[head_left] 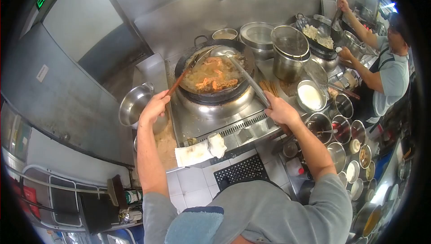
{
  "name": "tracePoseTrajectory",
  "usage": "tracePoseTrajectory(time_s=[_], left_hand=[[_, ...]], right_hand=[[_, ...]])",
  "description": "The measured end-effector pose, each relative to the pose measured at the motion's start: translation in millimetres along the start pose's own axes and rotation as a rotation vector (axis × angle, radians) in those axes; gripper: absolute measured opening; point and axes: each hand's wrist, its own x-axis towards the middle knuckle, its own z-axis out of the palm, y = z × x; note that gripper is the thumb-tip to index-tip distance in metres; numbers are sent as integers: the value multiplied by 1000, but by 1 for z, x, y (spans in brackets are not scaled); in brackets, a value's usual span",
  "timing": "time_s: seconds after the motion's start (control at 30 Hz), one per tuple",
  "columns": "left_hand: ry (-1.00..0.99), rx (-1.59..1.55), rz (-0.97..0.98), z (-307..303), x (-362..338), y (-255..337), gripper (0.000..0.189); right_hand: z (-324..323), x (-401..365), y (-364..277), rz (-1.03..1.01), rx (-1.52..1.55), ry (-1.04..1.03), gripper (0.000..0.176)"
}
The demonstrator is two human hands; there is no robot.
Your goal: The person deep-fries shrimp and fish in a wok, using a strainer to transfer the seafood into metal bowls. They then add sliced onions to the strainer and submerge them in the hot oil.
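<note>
Left hand [155, 107], grip wrapped round a wooden-handled tool [179, 80]; right hand [280, 109], grip round a ladle [244, 76]; both ends inside the wok [179, 68] rim; condiment bowls [354, 154] crowd the counter [197, 127] at its right edge

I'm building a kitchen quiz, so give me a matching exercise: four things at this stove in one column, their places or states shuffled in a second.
1. large dark round wok
2. folded white cloth
3. long steel ladle
4. red-brown wooden-handled spatula

A. gripped in the right hand
B. lying at the front edge of the steel counter
C. on the steel burner ring, holding orange fried pieces
D. gripped in the left hand

Pairs: 1-C, 2-B, 3-A, 4-D.
</note>
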Motion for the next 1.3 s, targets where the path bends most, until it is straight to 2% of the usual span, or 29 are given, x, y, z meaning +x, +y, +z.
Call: tracePoseTrajectory(time_s=[0.2,0.3,0.57,0.6,0.7,0.8,0.9,1.03,1.17,1.3], left_hand=[[-20,38,-11,-3,6,4,49],[-16,93,25,-3,13,5,50],[2,198,47,8,-1,-11,50],[14,261,13,11,-3,-10,50],[60,314,151,17,4,-32,50],[35,297,96,20,-2,-23,50],[27,290,111,23,-5,-20,49],[47,289,93,25,-1,-22,48],[55,226,79,26,0,-22,48],[40,202,18,31,-11,-2,48]], right_hand=[[-22,-10,-16,172,237,-213,66],[-2,-8,-3,28,58,-61,66],[-71,-66,-40,92,-48,-180,66],[-75,-73,-42,105,-58,-183,66],[-76,-85,-39,23,-141,-134,67],[-81,-84,-49,81,-130,-231,65],[-53,-63,-33,36,-289,-207,64],[-26,-43,-19,37,-267,-93,65],[-30,-44,-28,6,-139,-115,64],[-13,-18,-10,11,-134,-123,63]])
